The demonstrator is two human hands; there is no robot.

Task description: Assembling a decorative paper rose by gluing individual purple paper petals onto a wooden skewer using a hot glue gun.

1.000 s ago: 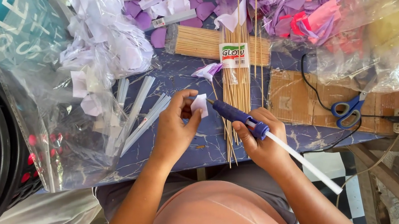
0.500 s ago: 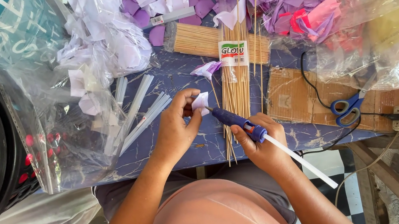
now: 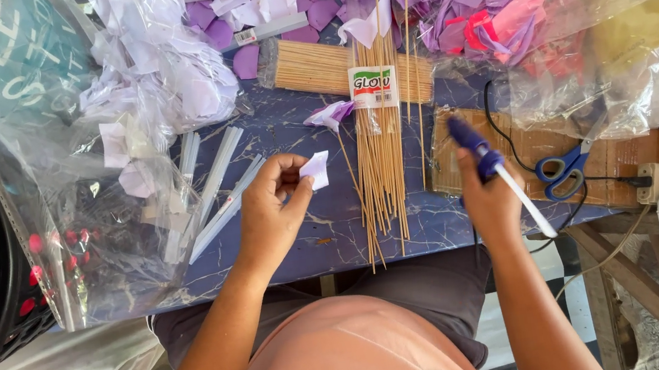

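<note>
My left hand pinches a light, flimsy petal by its edge — my right hand clenches the glue gun.

head camera, looking steeply down, close

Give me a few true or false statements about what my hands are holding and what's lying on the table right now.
1. The left hand pinches a small pale petal piece. True.
2. The right hand holds scissors. False: it grips a blue glue gun; the blue scissors lie on cardboard.
3. The glue gun touches the petal piece. False: they are apart.
4. A bundle of bamboo sticks lies between the hands. True.
</note>
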